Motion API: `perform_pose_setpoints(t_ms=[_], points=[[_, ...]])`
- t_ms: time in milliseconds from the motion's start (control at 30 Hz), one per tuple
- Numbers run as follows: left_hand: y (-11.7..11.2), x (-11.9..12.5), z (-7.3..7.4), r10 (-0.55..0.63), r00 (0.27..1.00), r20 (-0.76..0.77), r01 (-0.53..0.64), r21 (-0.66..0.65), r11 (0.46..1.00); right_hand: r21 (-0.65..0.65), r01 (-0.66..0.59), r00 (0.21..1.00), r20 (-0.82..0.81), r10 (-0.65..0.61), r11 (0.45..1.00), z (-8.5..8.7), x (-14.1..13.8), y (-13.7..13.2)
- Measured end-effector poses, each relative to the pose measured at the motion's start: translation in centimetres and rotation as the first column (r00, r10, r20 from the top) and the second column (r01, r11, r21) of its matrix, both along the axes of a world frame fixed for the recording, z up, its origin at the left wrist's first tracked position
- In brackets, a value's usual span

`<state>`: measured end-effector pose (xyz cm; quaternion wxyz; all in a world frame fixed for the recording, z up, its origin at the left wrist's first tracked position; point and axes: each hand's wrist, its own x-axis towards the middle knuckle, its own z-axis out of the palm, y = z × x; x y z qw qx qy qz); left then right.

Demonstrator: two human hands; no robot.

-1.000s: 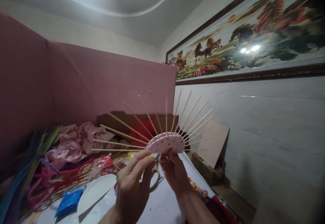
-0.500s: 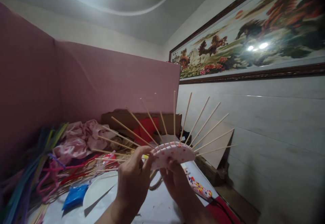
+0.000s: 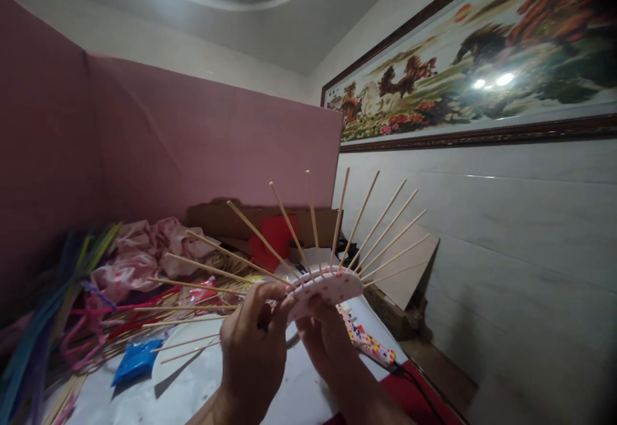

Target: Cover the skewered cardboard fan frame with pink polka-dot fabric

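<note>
I hold up a white disc with red dots (image 3: 328, 288), and several thin wooden skewers (image 3: 380, 226) stick out of its rim like a fan. My left hand (image 3: 253, 348) pinches the disc's left edge, fingers closed on it. Under the disc, my right hand (image 3: 328, 348) supports it with its fingers pressed against the underside. The disc is tilted, its top face turned partly away from me.
Below lies a white table (image 3: 193, 393) with a white plate (image 3: 186, 354), a blue packet (image 3: 135, 362), loose skewers, coloured pipe cleaners (image 3: 58, 309) and pink cloth (image 3: 144, 258). A pink screen (image 3: 193, 142) stands behind. A framed horse picture (image 3: 472, 58) hangs on the right wall.
The disc has tipped and turned a little in my hands, so the skewers fan out further to the left. My left fingers have curled tighter onto its edge.
</note>
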<state>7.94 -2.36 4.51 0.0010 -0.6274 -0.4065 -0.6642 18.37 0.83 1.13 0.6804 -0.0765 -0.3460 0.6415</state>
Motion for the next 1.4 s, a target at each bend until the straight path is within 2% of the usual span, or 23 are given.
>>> perform_pose_setpoints(t_ms=[167,233,300,400,500,633,733,1000,1067,1133,1200,1267,1400], points=[[0.0,0.3,0.2,-0.045,0.997,0.067,0.044,0.016,0.999,-0.005,-0.001,1.000,-0.030,0.001,1.000,0.3,-0.3,-0.2],[0.0,0.4,0.2,-0.087,0.990,0.112,0.086,0.011,0.996,0.030,-0.038,0.998,-0.058,0.040,0.999,0.6,-0.2,-0.3],[0.0,0.4,0.1,-0.079,0.993,0.084,0.076,0.032,0.997,0.078,-0.110,0.988,-0.102,0.117,0.991,1.0,-0.1,-0.4],[0.0,0.3,-0.2,0.049,0.997,-0.066,-0.037,0.179,0.983,0.148,-0.210,0.967,-0.115,0.228,0.966,1.5,0.4,-0.4],[-0.1,0.1,-0.5,0.189,0.969,-0.160,-0.125,0.345,0.930,0.215,-0.258,0.956,-0.086,0.281,0.942,1.9,0.8,-0.5],[-0.5,-0.2,-0.8,0.277,0.936,-0.217,-0.167,0.419,0.893,0.195,-0.250,0.962,-0.061,0.266,0.948,1.9,0.9,-0.5],[-0.7,-0.3,-1.1,0.296,0.920,-0.255,-0.160,0.445,0.881,0.161,-0.240,0.965,-0.064,0.253,0.957,1.6,1.0,-0.4],[-0.4,0.2,-0.7,0.236,0.951,-0.201,-0.158,0.340,0.927,0.191,-0.251,0.962,-0.061,0.267,0.949,1.5,0.8,-0.5],[-0.1,0.2,-0.6,0.173,0.967,-0.185,-0.117,0.280,0.953,0.182,-0.236,0.965,-0.075,0.252,0.955,1.3,0.7,-0.3],[0.2,0.2,-0.7,0.062,0.983,-0.170,-0.029,0.191,0.981,0.160,-0.212,0.968,-0.104,0.230,0.964,1.1,0.6,0.1],[0.6,0.1,-0.9,-0.045,0.989,-0.139,0.061,0.111,0.992,0.119,-0.182,0.971,-0.132,0.198,0.976,0.8,0.7,0.5],[0.9,-0.1,-1.0,-0.103,0.990,-0.094,0.110,0.080,0.991,0.039,-0.130,0.975,-0.174,0.135,0.991,0.7,1.0,1.1],[0.5,-0.7,0.4,-0.092,0.996,-0.016,0.093,0.109,0.990,-0.129,-0.053,0.971,-0.237,0.021,0.990,0.3,1.4,1.6]])
